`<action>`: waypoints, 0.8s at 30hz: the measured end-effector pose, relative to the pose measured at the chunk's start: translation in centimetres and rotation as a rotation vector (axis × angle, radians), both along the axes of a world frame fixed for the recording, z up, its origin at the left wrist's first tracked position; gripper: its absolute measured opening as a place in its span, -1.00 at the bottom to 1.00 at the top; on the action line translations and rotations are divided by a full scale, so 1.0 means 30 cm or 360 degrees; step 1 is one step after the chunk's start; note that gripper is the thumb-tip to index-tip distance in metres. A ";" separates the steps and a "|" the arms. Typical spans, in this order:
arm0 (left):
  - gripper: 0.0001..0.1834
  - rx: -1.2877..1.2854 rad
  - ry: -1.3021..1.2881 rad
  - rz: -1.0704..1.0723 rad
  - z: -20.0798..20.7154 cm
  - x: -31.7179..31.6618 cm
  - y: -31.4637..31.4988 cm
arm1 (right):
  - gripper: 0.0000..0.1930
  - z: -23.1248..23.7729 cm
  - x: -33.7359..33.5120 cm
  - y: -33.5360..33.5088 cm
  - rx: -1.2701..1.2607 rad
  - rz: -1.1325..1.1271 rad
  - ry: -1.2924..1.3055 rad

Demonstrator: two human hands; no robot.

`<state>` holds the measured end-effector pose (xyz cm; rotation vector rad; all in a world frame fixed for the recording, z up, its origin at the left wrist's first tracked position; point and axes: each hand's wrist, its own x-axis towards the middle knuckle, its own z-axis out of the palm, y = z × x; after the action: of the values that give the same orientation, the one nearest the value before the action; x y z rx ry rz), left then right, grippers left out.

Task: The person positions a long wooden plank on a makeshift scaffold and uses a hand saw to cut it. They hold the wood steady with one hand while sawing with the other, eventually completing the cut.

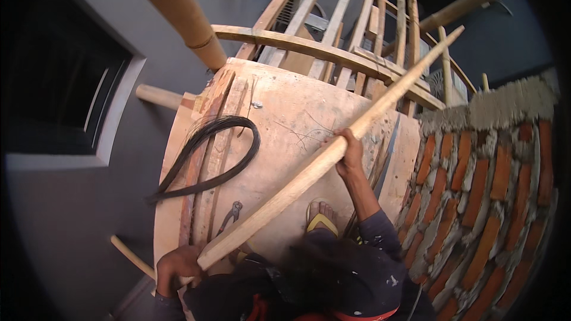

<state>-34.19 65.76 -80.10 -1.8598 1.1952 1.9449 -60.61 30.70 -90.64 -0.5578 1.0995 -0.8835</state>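
Observation:
A long, pale wooden beam [297,184] slants across in front of me, from the lower left up to the far right. My right hand [351,151] is closed around it near the middle, seen from the thumb side. At its near end my left hand [178,266] is closed on the wood, with some of its fingers hidden. Pincers [231,217] with dark handles lie on the plywood sheet [279,101], just left of the beam. A looped bundle of black wire [199,188] rests farther left, across narrow planks [229,119].
Upright wooden slats [342,9] and a crossbar [321,50] stand along the far side. A brick wall [476,202] rises at the right. On the left are a thick bamboo pole [178,6], a grey wall [140,142] and a window [65,83]. My sandalled foot [322,217] stands on the plywood.

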 end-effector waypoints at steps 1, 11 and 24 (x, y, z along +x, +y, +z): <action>-0.12 -0.0077 -0.0119 0.0047 0.023 -0.034 0.016 | -0.75 -0.020 0.004 -0.033 0.0050 0.0072 -0.0018; -0.65 -0.0801 -0.0511 0.0710 -0.063 -0.280 0.022 | -0.47 -0.216 -0.341 -0.333 -0.0232 0.0483 0.0138; -0.29 -0.0671 -0.0071 0.0727 -0.138 -0.475 -0.027 | -0.47 -0.108 -0.389 -0.379 -0.0151 0.0354 0.0567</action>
<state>-48.43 64.95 -84.22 -2.5698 1.3400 1.9526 -72.28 19.33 -93.87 -0.9236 1.2901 -0.6581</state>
